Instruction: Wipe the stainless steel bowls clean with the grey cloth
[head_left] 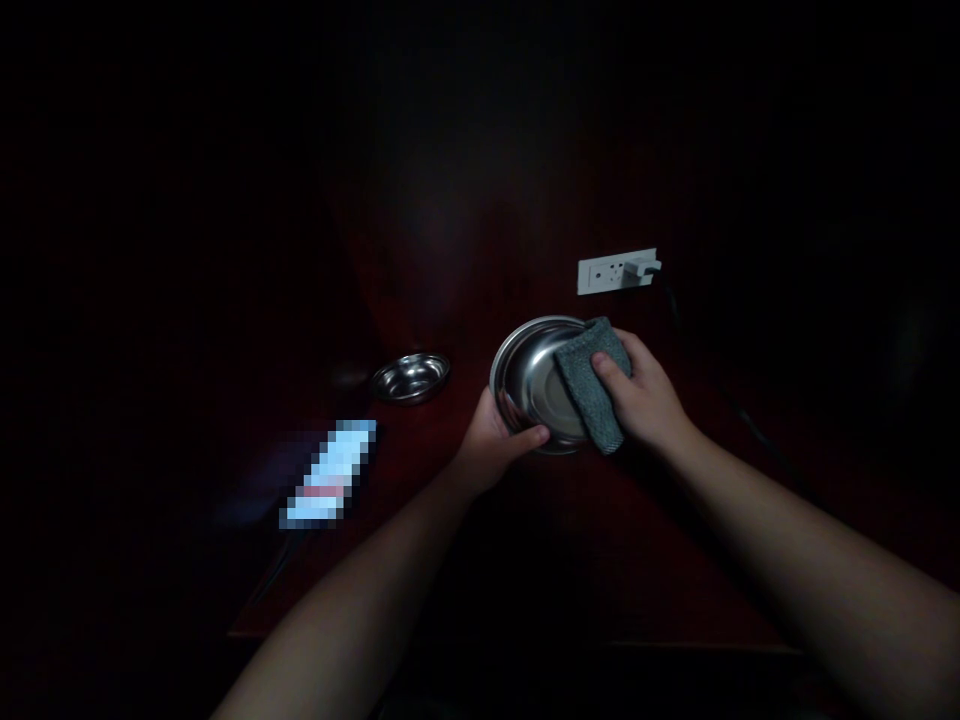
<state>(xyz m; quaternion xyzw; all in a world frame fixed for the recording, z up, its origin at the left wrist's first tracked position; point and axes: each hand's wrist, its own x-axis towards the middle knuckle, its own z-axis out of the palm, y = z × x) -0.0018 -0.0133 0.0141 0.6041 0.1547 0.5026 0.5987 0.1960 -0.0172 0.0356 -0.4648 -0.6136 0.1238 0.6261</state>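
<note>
1. Step in hand, my read: wiping. L hand (499,440) is clamped on the near rim of the round shiny steel bowl (529,375), thumb over the edge. Bowl is held tilted above the dark red-brown wooden table (675,560), approx mid-frame.
2. R hand (645,395) pinches the folded grey-green woven cloth (592,385) onto the bowl's right rim, thumb on top. Cloth drapes into the inside.
3. Next move calls for: turning the bowl in the L grip w/ cloth pressed down. Steel looks slick, so a firm hold.
4. Edges:
   - Near table edge is under the forearms.
   - Small steel dish (411,377) sits near, to the left.
   - Lit blurred screen (328,473) is further left.
   - White socket strip (616,271) w/ plug is behind the bowl.
5. Room: bare table under the bowl. The rest is too dark to tell.
</note>
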